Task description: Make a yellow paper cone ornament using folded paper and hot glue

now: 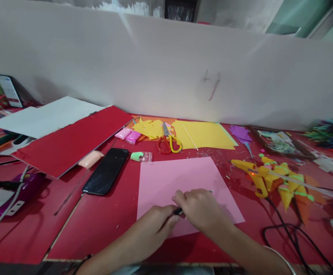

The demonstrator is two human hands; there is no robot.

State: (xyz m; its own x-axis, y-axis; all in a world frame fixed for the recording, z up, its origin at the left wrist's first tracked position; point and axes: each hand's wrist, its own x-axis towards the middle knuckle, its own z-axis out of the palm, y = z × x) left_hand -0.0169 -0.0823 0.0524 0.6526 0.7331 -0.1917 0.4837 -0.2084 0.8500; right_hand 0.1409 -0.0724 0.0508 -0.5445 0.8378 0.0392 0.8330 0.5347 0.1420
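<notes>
My left hand (160, 224) and my right hand (202, 210) meet over the lower part of a pink paper sheet (180, 173). Between them shows a short piece of a slim black pen-like thing (178, 211), gripped by the closed fingers of my left hand. The right fingers are curled tight around what seems to be its other end, and a small pale tip pokes out beyond them. Most of the thing is hidden by my hands, so its exact kind is unclear.
Left of the sheet lies a black phone (106, 172); beyond are scissors (168, 141) and yellow paper (206, 135). At the right, a yellow glue gun (250, 173) with a lit red light trails its cord. A red board (77, 141) juts in from the left.
</notes>
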